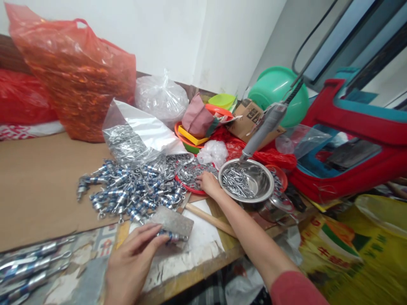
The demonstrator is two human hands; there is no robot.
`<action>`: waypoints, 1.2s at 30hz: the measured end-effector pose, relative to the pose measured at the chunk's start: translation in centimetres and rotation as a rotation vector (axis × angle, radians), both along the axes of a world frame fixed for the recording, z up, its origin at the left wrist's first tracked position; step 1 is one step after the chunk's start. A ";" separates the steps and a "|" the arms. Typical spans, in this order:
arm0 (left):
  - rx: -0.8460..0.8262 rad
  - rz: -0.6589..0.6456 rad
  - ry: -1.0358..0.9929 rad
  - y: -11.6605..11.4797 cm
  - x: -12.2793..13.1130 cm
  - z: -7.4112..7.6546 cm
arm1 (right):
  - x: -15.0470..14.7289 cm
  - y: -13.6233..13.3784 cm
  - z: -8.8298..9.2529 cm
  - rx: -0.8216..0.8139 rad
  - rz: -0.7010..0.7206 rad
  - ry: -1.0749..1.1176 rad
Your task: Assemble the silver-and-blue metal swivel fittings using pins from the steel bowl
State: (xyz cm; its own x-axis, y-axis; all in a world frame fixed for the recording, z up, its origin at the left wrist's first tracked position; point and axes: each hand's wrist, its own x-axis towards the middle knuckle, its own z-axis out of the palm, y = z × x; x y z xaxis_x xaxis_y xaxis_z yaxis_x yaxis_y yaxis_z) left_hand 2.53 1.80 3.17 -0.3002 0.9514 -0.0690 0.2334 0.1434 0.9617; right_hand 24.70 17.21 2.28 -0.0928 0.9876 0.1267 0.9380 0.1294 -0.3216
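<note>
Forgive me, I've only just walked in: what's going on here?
A person's left hand holds a blue-banded metal fitting by a flat grey plate. The right hand reaches to the small metal parts in a red tray. More such fittings lie heaped nearby, and a steel bowl holds metal pins.

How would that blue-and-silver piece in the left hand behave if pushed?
The blue-and-silver piece might roll, as its body looks rounded, though its looped end could check it. Its metallic shine suggests it is probably stiff.
</note>
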 end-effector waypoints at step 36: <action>0.109 -0.155 -0.048 -0.5 -0.6 -0.7 | -8.0 -14.8 0.6 0.125 0.432 1.121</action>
